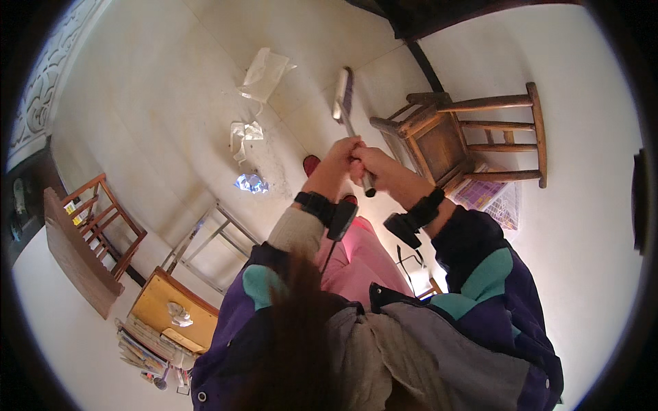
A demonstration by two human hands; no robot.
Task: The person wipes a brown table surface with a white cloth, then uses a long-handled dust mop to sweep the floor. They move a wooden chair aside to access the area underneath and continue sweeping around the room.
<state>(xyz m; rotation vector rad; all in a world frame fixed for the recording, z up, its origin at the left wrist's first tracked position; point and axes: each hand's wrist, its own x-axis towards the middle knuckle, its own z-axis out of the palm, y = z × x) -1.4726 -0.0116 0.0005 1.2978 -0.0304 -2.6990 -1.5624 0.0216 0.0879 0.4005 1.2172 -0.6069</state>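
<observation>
Both hands grip the metal handle of a broom, one close by the other. My left hand and my right hand meet near the handle's top end, which pokes out below them. At the far end, the broom head with dark bristles rests on or just over the floor, left of a wooden chair. To its left on the floor lie a crumpled white plastic bag, torn whitish scraps and a shiny blue-silver wrapper. Fine dark debris is scattered beside the wrapper.
A wooden chair stands close on the right, with a purple patterned box or bag behind it. On the left are a metal frame, a wooden desk with books, and another wooden chair. Dark furniture edges the top.
</observation>
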